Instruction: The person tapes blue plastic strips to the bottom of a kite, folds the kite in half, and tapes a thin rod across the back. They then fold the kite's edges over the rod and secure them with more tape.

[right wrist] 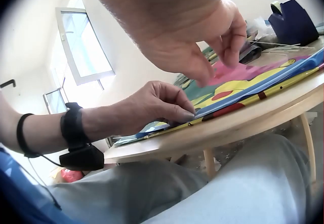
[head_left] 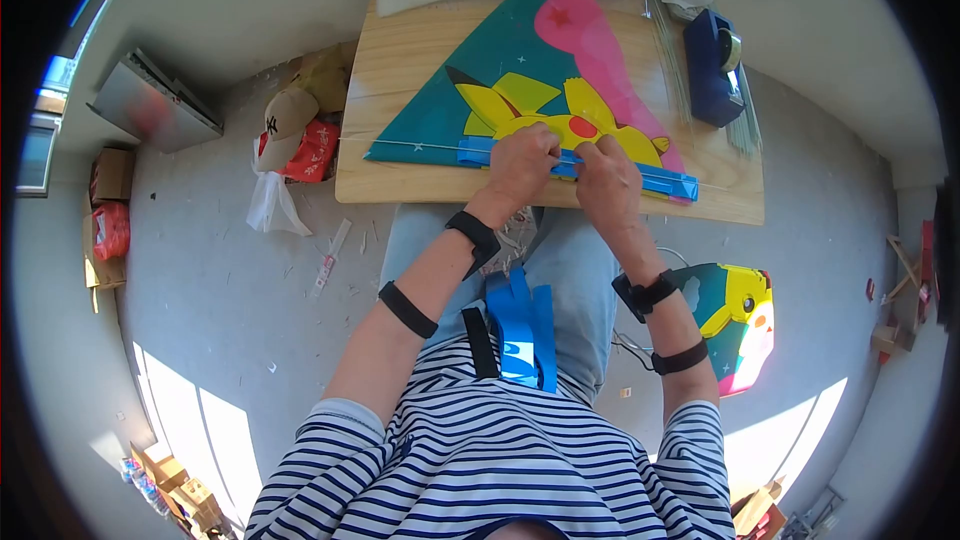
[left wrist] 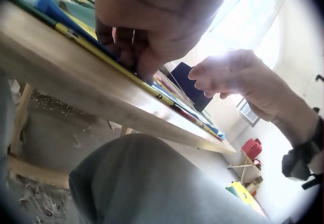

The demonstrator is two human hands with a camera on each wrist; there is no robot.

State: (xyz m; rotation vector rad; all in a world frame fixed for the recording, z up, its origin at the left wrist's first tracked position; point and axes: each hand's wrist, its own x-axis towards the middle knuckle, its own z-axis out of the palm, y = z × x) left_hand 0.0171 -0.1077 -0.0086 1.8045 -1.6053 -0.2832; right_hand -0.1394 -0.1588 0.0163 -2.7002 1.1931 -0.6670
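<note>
Hands first: your left hand (head_left: 520, 165) sits at the near edge of the kite (head_left: 500, 90), its fingers (left wrist: 132, 51) curled down and pinching the blue strip (head_left: 665, 180) that runs along that edge. The right wrist view shows the fingertips bent tight against the strip, right above the lip of the wooden table (head_left: 400, 70). Your right hand (head_left: 607, 180) is just beside the left, the two nearly touching in the head view. Its thumb and fingers (right wrist: 230, 44) are bent and point down at the same strip. Whether they actually grip it or only hover just above it, I cannot tell, since the wrist views show a little light under the fingertips. The kite lies flat on the table in front of you, a teal triangle with a yellow cartoon figure and a pink shape, its long edge toward your lap and its point away from you. A dark blue tape dispenser (head_left: 712, 65) stands at the far right of the table, with a bundle of thin rods (head_left: 670, 50) just beside it. More blue strips (head_left: 520, 325) hang over your lap against your striped shirt. On the floor to your right lies a second kite (head_left: 740, 325), and to your left, near the table's corner, a tan cap (head_left: 285, 120) rests on a red bag (head_left: 315, 150).
</note>
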